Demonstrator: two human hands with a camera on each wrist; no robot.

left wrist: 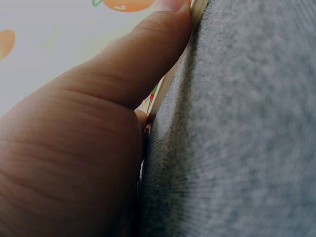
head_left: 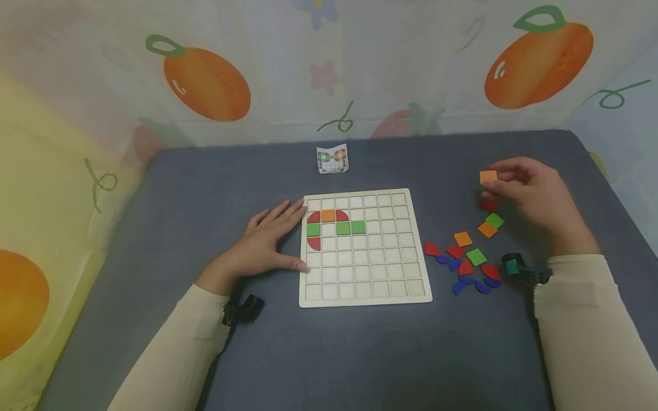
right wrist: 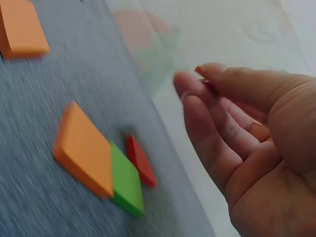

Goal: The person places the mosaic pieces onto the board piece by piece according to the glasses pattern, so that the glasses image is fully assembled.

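Note:
My right hand (head_left: 537, 200) pinches an orange square tile (head_left: 488, 177) between thumb and fingers, above the right part of the table. In the right wrist view, only a sliver of that tile shows at the fingertips. At the left edge of a pale wooden grid board (head_left: 367, 302), my left hand (head_left: 267, 242) rests with fingers spread, its thumb (left wrist: 148, 49) on the rim. The board's upper left cells hold an orange square (head_left: 327, 215), green squares (head_left: 342, 228) and red quarter-circle pieces (head_left: 314, 244).
Loose pieces lie right of the board: red quarter circles (head_left: 432, 249), blue curved pieces (head_left: 482, 287), a green square (head_left: 476, 257) and orange squares (head_left: 462, 238). A small printed pattern card (head_left: 332, 159) lies behind the board. A patterned curtain (head_left: 277, 68) hangs at the table's far edge.

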